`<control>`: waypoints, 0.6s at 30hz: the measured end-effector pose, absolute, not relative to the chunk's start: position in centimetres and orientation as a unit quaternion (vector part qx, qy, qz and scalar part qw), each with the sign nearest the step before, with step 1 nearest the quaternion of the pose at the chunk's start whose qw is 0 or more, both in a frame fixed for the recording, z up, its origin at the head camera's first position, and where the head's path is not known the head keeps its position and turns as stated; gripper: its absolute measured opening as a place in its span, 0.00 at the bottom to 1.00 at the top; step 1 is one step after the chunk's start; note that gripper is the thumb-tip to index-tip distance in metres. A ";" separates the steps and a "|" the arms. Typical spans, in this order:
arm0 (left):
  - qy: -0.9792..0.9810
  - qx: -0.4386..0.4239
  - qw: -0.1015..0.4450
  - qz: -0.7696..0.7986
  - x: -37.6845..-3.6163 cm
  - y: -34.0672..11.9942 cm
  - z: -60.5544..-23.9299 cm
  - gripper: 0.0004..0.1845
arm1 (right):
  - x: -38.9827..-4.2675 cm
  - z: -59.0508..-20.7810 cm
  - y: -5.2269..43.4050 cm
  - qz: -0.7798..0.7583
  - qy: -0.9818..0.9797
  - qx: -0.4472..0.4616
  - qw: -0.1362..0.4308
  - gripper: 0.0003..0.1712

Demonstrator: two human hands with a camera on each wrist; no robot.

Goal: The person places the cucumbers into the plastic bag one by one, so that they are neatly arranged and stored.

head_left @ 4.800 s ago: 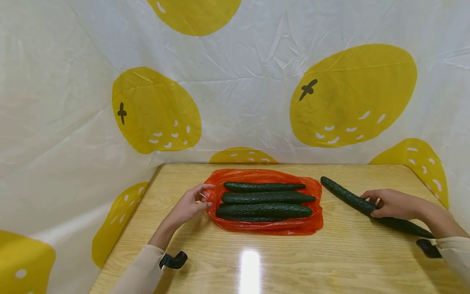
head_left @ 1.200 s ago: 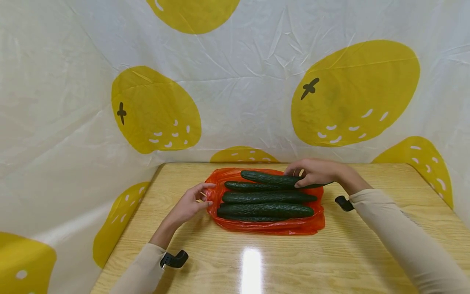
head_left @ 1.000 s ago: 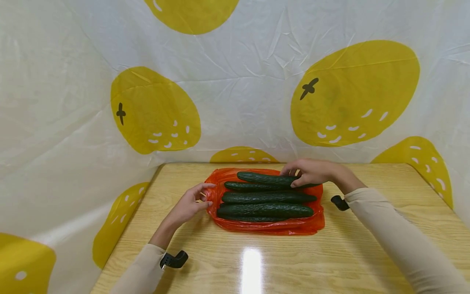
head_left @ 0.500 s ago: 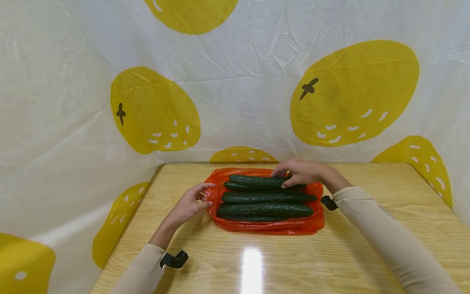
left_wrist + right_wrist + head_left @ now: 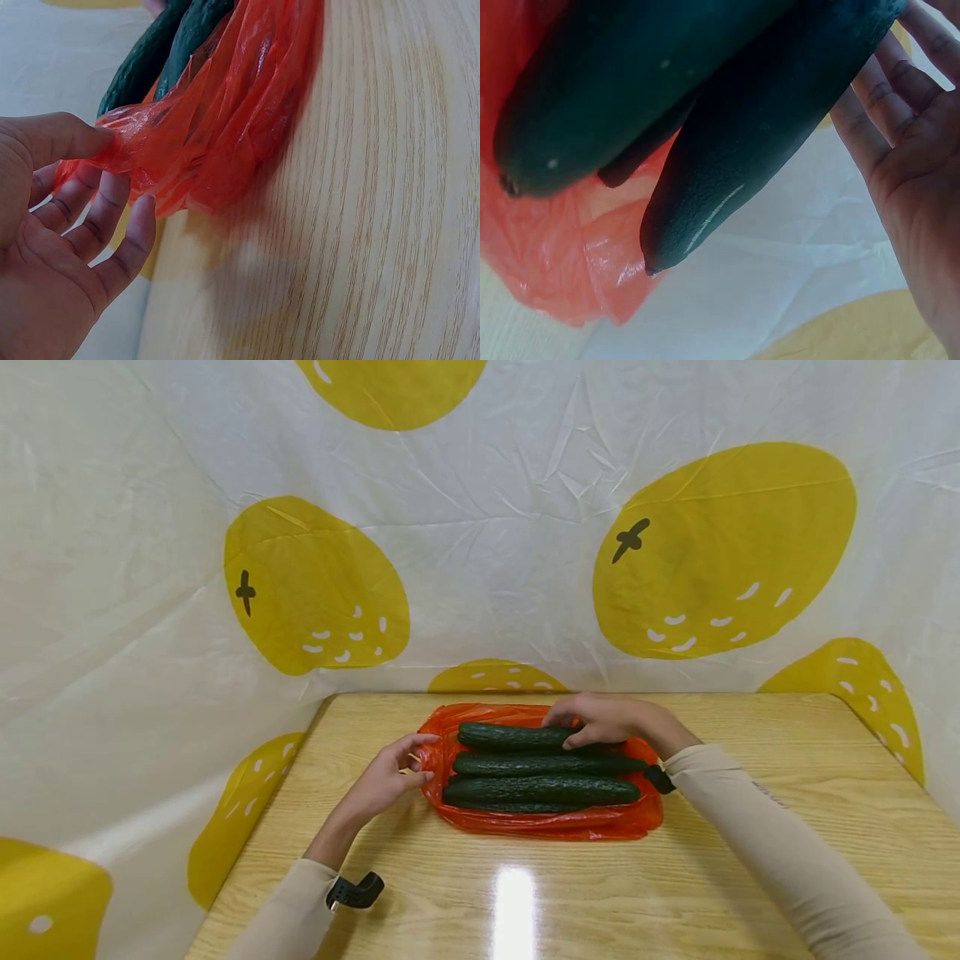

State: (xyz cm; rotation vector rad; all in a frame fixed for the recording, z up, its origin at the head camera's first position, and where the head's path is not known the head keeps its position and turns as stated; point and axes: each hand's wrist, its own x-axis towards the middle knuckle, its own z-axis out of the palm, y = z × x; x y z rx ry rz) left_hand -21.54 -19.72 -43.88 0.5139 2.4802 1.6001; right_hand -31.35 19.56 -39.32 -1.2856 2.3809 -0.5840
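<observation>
In the head view my right hand (image 5: 611, 720) grips a long dark green cucumber (image 5: 510, 737) from above, at the back of a red plastic bag (image 5: 540, 824). This cucumber lies over another one, now mostly hidden beneath it. Two more cucumbers are in plain sight in front, a middle one (image 5: 547, 764) and a front one (image 5: 540, 790), side by side on the bag. My left hand (image 5: 386, 781) pinches the bag's left edge; in the left wrist view the thumb and fingertips hold the thin red film (image 5: 172, 150).
A light wood table (image 5: 637, 893) carries everything, with a bright reflection near its front. A white cloth (image 5: 495, 585) printed with yellow fruit hangs behind and at the sides. A black wrist camera (image 5: 358, 890) sits on the left wrist.
My right hand has brought the cucumber from the table's right side over the bag, then slid it left and down onto the rear cucumber. The left hand has stayed at the bag's edge.
</observation>
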 end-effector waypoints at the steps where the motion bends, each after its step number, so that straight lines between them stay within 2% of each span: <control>1: 0.826 0.171 0.072 0.532 -21.5 -19.7 -43.9 0.28 | -31.3 -39.4 19.5 -0.207 0.844 -0.457 0.186 0.25; 18: 0.825 0.167 0.068 0.535 -21.4 -19.8 -43.8 0.28 | -31.4 -39.9 18.5 -0.199 0.843 -0.460 0.197 0.24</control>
